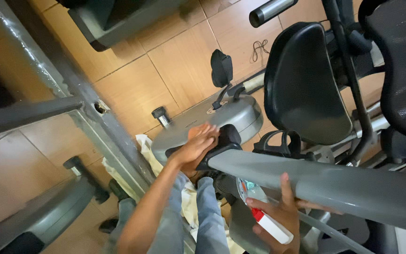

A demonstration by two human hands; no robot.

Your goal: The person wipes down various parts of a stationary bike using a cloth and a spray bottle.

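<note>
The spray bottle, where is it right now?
In the head view the spray bottle sits low and right of centre, held in the right hand, just under the grey bar of the exercise machine.

The left hand [197, 143] is blurred, so whether its fingers press a cloth onto the black pad [226, 138] cannot be told. The grey frame bar [325, 186] hides part of the right hand [278, 211] and the upper part of the spray bottle [259, 209] it holds. The black seat back [301, 80] covers the machine parts behind it. The mesh chair [405, 70] and the grey beam [38, 70] run off the picture's edges. The pale cloth [149, 153] on the floor is partly hidden by the person's legs
</note>
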